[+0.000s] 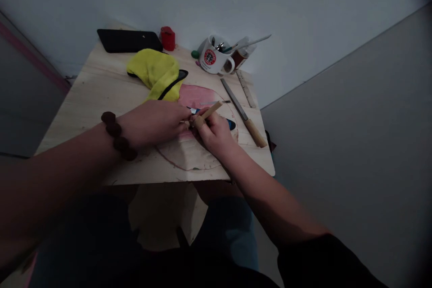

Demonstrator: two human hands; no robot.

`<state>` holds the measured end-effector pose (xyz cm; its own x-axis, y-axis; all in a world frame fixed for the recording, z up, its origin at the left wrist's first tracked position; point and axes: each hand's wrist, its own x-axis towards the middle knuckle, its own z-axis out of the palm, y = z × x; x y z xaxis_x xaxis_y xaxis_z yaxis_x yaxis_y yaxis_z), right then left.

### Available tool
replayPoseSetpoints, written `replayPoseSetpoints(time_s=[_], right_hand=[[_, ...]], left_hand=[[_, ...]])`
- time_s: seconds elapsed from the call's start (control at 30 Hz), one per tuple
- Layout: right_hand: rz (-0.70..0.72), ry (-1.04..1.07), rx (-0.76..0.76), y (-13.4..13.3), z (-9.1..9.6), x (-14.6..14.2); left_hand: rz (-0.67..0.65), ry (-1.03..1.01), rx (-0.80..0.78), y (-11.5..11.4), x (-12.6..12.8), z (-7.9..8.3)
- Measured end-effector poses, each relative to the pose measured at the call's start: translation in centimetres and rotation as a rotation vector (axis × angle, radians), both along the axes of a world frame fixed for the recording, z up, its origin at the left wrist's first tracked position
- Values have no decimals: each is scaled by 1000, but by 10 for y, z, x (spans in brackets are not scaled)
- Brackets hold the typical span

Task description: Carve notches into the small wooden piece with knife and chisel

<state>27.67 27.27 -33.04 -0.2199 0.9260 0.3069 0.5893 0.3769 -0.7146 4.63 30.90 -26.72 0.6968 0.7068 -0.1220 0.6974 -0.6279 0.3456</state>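
My right hand [213,132] is closed around a small tool with a pale wooden handle [209,113], its tip down on a round wooden disc [189,155] with a pink-painted part [195,95]. My left hand [157,121], a dark bead bracelet [116,135] on its wrist, lies over the disc with its fingers curled close to the tool's tip. What those fingers press or hold is hidden. A blue object [231,123] peeks out behind my right hand.
A small plywood table [101,90] stands against a white wall. On it: a yellow cloth [157,72], a black case [128,40], a red container [168,38], a mug of tools [212,58], a wooden-handled file [241,112], a ruler [245,89]. Grey floor lies to the right.
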Motion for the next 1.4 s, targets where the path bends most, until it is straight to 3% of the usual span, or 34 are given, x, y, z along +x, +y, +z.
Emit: replayPoseSetpoints(time_s=[0.53, 1.17, 1.4], right_hand=[[45, -98, 98, -9, 9, 0], [34, -140, 22, -1, 2, -1], [1, 11, 71, -3, 3, 1]], left_hand=[[13, 53, 39, 2, 1, -2], [11, 35, -6, -3, 0, 9], [6, 22, -33, -1, 1, 7]])
